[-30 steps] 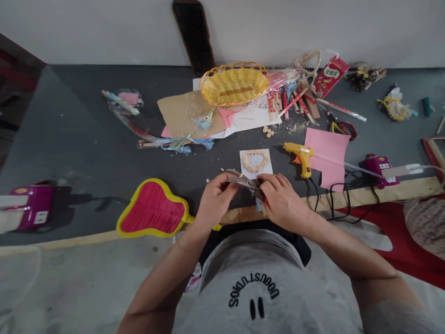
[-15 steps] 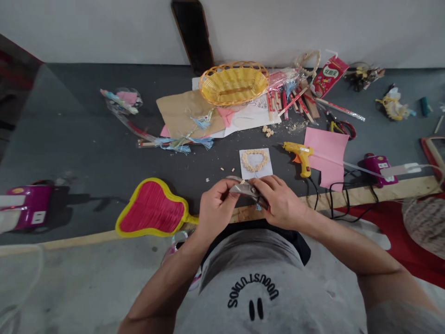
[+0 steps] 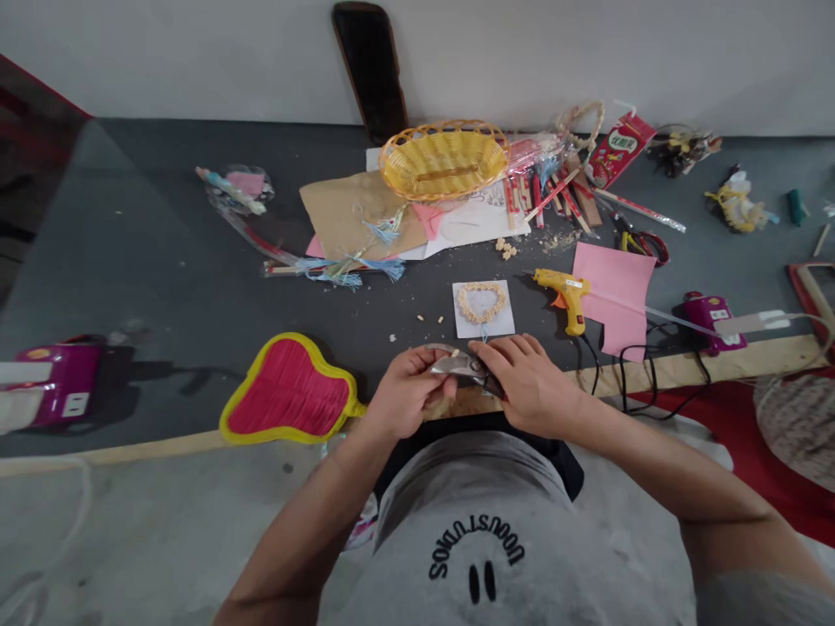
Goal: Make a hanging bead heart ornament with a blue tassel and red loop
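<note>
Metal tool (image 3: pixel 462 364) — partly hidden by hands (image 3: pixel 538 384).

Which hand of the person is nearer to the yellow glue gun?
Right. The right hand is below and left of the glue gun; the left hand is farther left.

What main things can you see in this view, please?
cutting tool: one, grey, front centre
heart shape: one, cream, on white card
glue gun: one, yellow, right
cut sheet: one, pink, right
basket: one, yellow, back
phone: one, black, against wall
carton: one, red, back right
paddle: one, red and yellow, front left
boxes: two, purple, both sides
tassels: several, blue, left of centre
paper: one, brown, back
table: one, grey, beneath
left hand: one, bare, at tool
right hand: one, bare, on tool
</note>
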A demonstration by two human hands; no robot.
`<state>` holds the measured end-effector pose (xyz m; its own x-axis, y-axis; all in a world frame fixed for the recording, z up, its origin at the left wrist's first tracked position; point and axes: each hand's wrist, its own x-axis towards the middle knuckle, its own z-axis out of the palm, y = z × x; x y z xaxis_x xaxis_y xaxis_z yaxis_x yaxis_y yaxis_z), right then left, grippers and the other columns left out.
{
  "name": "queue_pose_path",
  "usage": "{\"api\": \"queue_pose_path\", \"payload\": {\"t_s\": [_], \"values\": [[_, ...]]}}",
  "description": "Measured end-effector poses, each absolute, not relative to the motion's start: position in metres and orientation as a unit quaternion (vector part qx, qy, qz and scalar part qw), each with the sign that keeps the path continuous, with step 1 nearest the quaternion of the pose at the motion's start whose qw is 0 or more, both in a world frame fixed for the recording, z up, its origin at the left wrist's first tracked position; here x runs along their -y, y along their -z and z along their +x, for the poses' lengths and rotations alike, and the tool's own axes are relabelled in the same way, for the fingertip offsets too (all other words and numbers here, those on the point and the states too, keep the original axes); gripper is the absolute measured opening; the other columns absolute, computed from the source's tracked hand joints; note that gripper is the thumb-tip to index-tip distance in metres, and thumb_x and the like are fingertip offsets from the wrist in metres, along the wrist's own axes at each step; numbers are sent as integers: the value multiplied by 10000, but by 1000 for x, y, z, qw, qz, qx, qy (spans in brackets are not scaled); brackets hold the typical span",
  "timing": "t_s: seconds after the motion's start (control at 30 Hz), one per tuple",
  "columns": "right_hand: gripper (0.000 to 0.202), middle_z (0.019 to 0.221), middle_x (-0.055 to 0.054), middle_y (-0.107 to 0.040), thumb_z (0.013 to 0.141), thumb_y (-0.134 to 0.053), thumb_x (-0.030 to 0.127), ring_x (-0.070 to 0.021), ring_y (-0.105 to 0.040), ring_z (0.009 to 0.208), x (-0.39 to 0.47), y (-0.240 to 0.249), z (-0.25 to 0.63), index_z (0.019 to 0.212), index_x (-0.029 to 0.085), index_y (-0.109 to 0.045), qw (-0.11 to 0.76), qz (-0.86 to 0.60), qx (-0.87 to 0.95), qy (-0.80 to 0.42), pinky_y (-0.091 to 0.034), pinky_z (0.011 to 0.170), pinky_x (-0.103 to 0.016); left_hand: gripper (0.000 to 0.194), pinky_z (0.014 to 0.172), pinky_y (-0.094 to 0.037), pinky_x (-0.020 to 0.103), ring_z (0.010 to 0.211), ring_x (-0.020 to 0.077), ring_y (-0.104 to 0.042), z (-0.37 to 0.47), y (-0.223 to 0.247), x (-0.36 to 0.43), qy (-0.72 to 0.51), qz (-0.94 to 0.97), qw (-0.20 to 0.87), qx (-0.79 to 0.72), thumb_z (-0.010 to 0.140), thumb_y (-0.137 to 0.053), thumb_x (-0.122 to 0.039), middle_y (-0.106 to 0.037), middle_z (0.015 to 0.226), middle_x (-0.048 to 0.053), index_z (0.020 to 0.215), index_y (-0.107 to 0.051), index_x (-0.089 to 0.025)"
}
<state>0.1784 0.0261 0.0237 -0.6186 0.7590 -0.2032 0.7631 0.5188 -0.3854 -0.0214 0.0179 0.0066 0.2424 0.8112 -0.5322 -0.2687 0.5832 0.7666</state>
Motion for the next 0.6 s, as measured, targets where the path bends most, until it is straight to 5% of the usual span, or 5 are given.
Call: {"api": "queue_pose_path", "payload": {"t_s": [0.27,0.43,0.6], "values": [[540,1206,-171,-600,810,-518,134,-289,-534,1100,-28,-18,179,1349,114,-491,-7,414,-880,231,-474,955,-448,196,381,-122,197,377,22,-214,-23,-7,-18,-328,242,787,-462,593,-767,-265,-522,474,-35,645,-613,-156],[465,1155,-147,-620,826,-508,139,-286,-554,1056,-35,-24,177,1291,144,-522,20,450,-865,222,-476,916,-435,192,423,-228,196,437,58,-352,-16,-1,-18,-410,357,654,-526,750,-722,-336,-645,629,3,841,-686,-171],[598,1259,-153,-600,829,-514,138,-302,-535,1108,-38,-35,172,1423,146,-436,19,463,-863,204,-467,942,-454,97,451,-265,210,473,89,-410,-15,-10,-22,-449,439,537,-564,756,-698,-288,-573,549,-20,730,-682,-195]]}}
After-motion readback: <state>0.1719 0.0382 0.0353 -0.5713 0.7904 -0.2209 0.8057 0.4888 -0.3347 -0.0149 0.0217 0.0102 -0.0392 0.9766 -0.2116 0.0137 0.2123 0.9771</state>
